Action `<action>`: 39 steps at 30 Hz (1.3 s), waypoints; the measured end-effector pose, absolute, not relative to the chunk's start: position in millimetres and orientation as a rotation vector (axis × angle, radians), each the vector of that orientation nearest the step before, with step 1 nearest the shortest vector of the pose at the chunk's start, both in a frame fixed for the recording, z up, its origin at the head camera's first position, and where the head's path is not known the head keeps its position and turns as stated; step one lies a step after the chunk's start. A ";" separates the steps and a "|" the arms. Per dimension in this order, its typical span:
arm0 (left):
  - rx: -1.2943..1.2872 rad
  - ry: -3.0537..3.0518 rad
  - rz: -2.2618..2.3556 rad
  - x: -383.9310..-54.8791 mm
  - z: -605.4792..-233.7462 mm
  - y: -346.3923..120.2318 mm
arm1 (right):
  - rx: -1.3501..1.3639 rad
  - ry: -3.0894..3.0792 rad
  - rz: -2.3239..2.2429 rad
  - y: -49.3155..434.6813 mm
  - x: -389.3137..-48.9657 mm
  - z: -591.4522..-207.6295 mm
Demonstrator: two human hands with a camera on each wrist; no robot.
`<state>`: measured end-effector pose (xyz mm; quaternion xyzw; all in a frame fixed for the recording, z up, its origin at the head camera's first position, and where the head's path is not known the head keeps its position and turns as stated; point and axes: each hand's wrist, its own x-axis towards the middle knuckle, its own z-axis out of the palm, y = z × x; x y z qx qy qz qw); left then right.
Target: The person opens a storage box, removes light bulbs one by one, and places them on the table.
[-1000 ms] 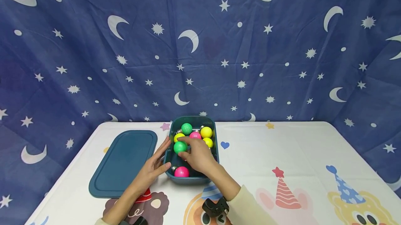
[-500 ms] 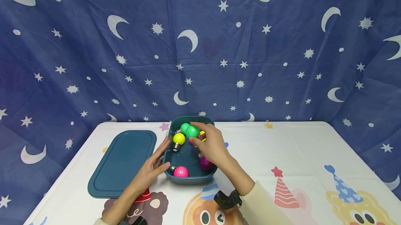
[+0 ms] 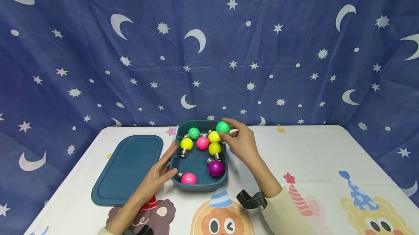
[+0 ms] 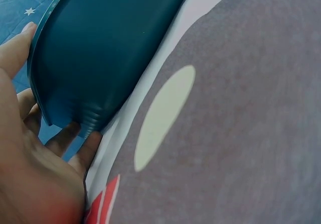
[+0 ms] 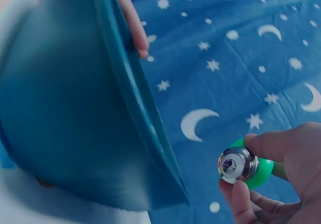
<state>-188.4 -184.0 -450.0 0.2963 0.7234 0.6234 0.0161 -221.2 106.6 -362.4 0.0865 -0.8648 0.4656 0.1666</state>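
A dark teal plastic bin (image 3: 199,187) holds several coloured light bulbs: a textured green bulb (image 3: 194,133), pink, yellow and one purple bulb (image 3: 216,168). My right hand (image 3: 243,141) pinches a smooth green light bulb (image 3: 223,127) above the bin's back right rim. In the right wrist view its metal screw base (image 5: 237,164) faces the camera, between thumb and fingers. My left hand (image 3: 156,176) rests spread against the bin's left side. The left wrist view shows that hand's fingers (image 4: 62,138) touching the outer wall.
A flat teal lid (image 3: 127,171) lies on the table left of the bin. The white tablecloth (image 3: 278,155) bears cartoon animals. A blue curtain (image 3: 209,46) with stars and moons hangs behind the table. A black wrist camera (image 3: 251,199) sits on the right wrist.
My right hand has carried the green bulb from the bin's left middle, up and right to its back right rim. The left hand has stayed at the bin's left side.
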 end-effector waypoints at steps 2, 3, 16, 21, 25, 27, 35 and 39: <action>0.924 2.250 1.936 -189.1 -449.2 -183.4 | 0.223 -2.462 1.338 113.5 -224.0 -360.9; 0.924 2.249 1.937 -189.4 -448.9 -183.2 | 0.204 -2.466 1.343 116.9 -225.2 -360.5; 0.896 2.254 1.945 -189.6 -449.0 -185.0 | 0.012 -2.541 1.314 157.2 -243.0 -378.0; 0.897 2.251 1.945 -190.2 -449.6 -185.1 | -0.010 -2.551 1.325 164.8 -247.4 -386.5; 0.904 2.249 1.945 -190.6 -449.3 -185.0 | -0.030 -2.566 1.330 167.0 -250.8 -394.4; 0.905 2.254 1.941 -190.5 -449.0 -185.0 | -0.040 -2.574 1.334 167.4 -252.6 -399.3; 0.896 2.266 1.928 -190.0 -449.1 -185.3 | -0.034 -2.573 1.290 168.5 -259.1 -420.7; 0.892 2.272 1.921 -189.5 -449.0 -185.3 | -0.039 -2.569 1.277 168.6 -259.9 -428.5</action>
